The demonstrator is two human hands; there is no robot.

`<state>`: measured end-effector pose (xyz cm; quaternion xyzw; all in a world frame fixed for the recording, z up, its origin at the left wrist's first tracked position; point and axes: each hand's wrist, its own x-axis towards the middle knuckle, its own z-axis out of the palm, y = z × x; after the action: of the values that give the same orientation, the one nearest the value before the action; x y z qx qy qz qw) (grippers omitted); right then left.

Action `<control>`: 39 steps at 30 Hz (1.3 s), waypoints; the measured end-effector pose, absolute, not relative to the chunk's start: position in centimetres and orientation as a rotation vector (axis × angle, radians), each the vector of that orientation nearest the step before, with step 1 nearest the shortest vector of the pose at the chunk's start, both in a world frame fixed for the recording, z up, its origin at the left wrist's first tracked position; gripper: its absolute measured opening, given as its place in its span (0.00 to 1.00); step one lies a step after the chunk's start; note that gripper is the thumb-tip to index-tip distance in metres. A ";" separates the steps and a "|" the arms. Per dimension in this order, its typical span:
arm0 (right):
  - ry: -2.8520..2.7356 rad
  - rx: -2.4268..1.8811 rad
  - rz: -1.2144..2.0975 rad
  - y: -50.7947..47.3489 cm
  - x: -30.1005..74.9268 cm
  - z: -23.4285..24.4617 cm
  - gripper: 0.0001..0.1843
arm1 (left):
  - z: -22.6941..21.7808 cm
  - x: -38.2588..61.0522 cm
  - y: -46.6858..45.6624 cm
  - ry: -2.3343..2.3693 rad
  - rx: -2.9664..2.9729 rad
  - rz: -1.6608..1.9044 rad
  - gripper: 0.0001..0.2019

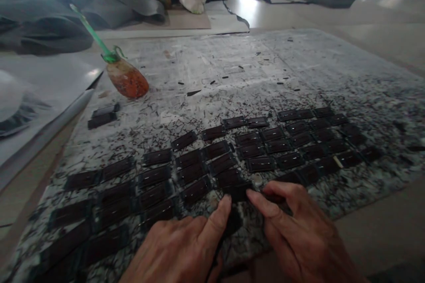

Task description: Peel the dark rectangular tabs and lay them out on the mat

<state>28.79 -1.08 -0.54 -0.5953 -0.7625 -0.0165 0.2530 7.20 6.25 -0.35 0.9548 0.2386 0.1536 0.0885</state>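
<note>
Dark strip point(234, 223) lies half hidden between left hand point(175, 250) and right hand point(300, 230), grip unclear.

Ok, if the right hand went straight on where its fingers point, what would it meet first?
Likely the dark rectangular piece just off the right hand; depth is unclear, they may already touch.

From here I'm seeing a workshop, not a home or an office: a work table point(262, 62) spattered with paint and dark scraps carries rows of small dark rectangular pieces point(186, 172). A green-handled brush point(89, 33) sits in a stained pot point(128, 78), and large grey sheets of material point(109, 2) lie heaped beside the table.
</note>
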 end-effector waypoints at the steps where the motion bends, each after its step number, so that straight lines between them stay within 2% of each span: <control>1: -2.083 -1.629 -0.048 -1.1 28.7 -0.5 0.20 | -0.4 7.2 6.2 0.713 2.841 0.454 0.34; 13: -2.079 -1.662 -0.106 -1.1 28.5 -0.8 0.19 | 0.0 7.5 6.2 0.718 2.852 0.438 0.30; 20: -2.090 -1.655 -0.118 -1.0 28.4 -0.6 0.19 | 2.0 7.8 6.4 0.725 2.846 0.095 0.26; 24: -2.182 -1.720 -0.136 -1.1 28.3 -0.5 0.23 | 2.4 7.9 6.5 0.764 2.822 0.106 0.25; 30: -2.201 -1.718 -0.166 -1.2 28.3 -0.7 0.23 | 2.6 7.4 6.7 0.745 2.716 0.338 0.22; 34: -2.178 -1.716 -0.194 -1.2 28.3 -1.0 0.24 | 3.1 7.7 6.9 0.793 2.727 0.120 0.24; 39: -2.168 -1.730 -0.198 -1.1 28.2 -1.0 0.23 | 3.3 8.4 7.2 0.793 2.779 0.015 0.24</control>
<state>28.23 -1.14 -0.99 -0.6120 -0.7670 -0.0700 0.1796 8.44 7.23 3.31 0.9540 0.2724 0.0052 0.1254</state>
